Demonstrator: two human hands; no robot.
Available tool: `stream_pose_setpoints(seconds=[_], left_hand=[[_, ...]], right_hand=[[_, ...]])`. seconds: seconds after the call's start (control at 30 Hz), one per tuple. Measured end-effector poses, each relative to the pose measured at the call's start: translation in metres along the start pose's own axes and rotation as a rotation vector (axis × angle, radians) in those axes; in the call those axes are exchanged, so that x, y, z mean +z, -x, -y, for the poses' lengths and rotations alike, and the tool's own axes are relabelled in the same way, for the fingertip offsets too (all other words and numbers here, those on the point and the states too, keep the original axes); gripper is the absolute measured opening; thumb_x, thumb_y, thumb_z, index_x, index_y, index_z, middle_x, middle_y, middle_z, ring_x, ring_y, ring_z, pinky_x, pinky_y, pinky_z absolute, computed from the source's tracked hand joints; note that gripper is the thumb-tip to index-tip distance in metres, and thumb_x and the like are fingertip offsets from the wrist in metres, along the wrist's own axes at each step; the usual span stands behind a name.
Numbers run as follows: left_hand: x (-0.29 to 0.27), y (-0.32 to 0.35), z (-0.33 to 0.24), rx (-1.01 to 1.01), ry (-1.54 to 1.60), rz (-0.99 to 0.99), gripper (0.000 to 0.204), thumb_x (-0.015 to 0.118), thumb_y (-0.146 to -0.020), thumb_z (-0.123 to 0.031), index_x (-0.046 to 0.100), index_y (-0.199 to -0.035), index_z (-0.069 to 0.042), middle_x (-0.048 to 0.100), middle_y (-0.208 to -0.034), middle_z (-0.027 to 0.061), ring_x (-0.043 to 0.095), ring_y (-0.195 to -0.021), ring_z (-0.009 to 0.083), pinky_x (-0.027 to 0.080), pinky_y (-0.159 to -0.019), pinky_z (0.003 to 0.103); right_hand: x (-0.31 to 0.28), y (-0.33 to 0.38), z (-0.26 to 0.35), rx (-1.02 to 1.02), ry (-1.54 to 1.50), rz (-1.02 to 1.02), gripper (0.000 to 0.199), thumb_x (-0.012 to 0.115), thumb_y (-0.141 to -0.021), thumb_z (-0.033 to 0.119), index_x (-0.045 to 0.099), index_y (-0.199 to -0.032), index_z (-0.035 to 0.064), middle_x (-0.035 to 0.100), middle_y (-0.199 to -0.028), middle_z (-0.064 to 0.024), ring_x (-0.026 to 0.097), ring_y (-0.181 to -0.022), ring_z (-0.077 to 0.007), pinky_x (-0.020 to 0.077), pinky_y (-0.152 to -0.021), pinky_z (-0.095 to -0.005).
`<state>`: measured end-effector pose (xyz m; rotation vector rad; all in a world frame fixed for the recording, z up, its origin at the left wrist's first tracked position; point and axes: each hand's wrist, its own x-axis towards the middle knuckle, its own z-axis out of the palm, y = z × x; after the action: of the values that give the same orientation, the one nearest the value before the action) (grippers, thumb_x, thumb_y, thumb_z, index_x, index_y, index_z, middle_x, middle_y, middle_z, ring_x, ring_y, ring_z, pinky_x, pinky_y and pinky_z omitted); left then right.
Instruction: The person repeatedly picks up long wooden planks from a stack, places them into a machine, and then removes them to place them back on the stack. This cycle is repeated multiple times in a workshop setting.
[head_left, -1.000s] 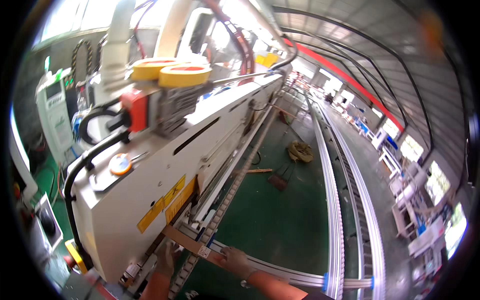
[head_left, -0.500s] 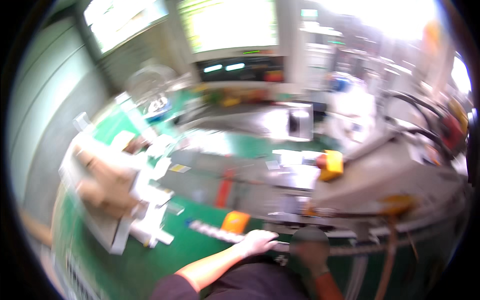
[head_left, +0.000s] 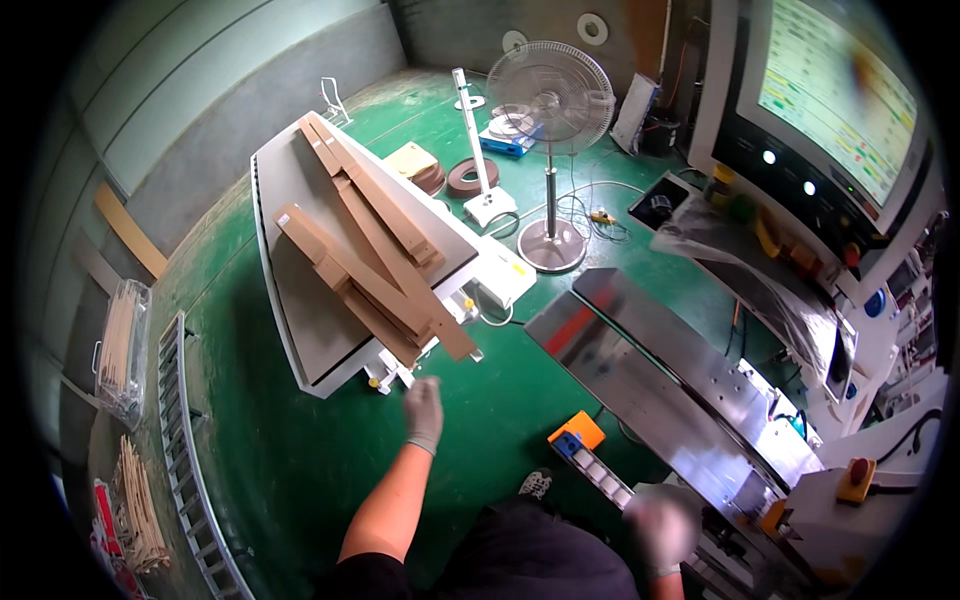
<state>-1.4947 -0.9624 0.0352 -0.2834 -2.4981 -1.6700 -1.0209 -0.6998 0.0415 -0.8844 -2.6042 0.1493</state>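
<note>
My left hand point(head_left: 424, 412), in a pale glove, is held out over the green floor just short of the table's near corner. Its fingers look loosely open, and nothing shows in them. Beyond it, long brown cardboard pieces point(head_left: 385, 235) lie on a pale grey table point(head_left: 300, 335), some jutting past its near edge. Close to my body on the right, my right hand point(head_left: 661, 532) is a blurred patch, so its fingers cannot be made out. It is nearest a row of white blocks point(head_left: 600, 474) with a blue end piece, beside an orange box point(head_left: 577, 431).
A flat metal machine bed point(head_left: 650, 380) runs along the right, with a red push-button on a yellow box point(head_left: 857, 482). A standing fan point(head_left: 551, 160) is behind the table. A lit screen point(head_left: 838, 100) stands at upper right; a metal ladder point(head_left: 190, 470) lies at left.
My view has swung left, from the machine bed to the table with the cardboard. My left hand has moved away from my waist, outward toward the table's corner.
</note>
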Motion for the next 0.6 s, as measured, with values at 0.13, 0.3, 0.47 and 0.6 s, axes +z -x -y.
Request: stream_pose_setpoints(seconds=[0.13,0.3,0.47,0.6], left_hand=[[-0.056,-0.114,0.103,-0.367,0.452,-0.308,0.024,0.053,-0.103,-0.023,0.066,-0.098,-0.003,0.062,-0.094,0.0032,0.058,-0.079,0.0161,0.052,-0.072,0.035],[-0.051,-0.175,0.095,-0.532,0.505,-0.101,0.042,0.052,-0.11,-0.041,0.065,-0.125,-0.005,0.067,-0.111,0.0061,0.065,-0.089,0.0163,0.055,-0.072,0.032],[-0.017,-0.145,0.098,-0.78,0.692,-0.056,0.065,0.05,-0.108,-0.058,0.047,-0.151,-0.008,0.055,-0.151,0.0057,0.06,-0.132,0.026,0.056,-0.101,0.043],[-0.032,-0.121,0.109,-0.783,0.684,0.02,0.061,0.052,-0.109,-0.055,0.049,-0.149,-0.009,0.06,-0.145,0.0113,0.06,-0.131,0.0254,0.056,-0.102,0.043]], right_hand=[[0.027,0.014,-0.015,-0.04,0.1,-0.009,0.041,0.081,-0.088,0.041,0.071,-0.118,0.0145,0.07,-0.105,-0.0069,0.067,-0.093,-0.0279,0.0555,-0.081,-0.0451],[0.04,0.036,-0.036,-0.118,0.334,0.263,0.041,0.072,-0.095,0.039,0.066,-0.126,0.0124,0.066,-0.121,-0.0114,0.064,-0.109,-0.0313,0.0541,-0.09,-0.0481],[0.069,0.037,-0.033,-0.141,0.43,0.305,0.039,0.062,-0.101,0.037,0.064,-0.127,0.0086,0.065,-0.123,-0.0127,0.064,-0.11,-0.0311,0.0531,-0.092,-0.0489],[0.052,-0.034,0.032,-0.226,0.465,0.4,0.019,0.062,-0.097,0.027,0.067,-0.107,0.0124,0.067,-0.101,-0.0083,0.066,-0.09,-0.0243,0.0549,-0.074,-0.0428]])
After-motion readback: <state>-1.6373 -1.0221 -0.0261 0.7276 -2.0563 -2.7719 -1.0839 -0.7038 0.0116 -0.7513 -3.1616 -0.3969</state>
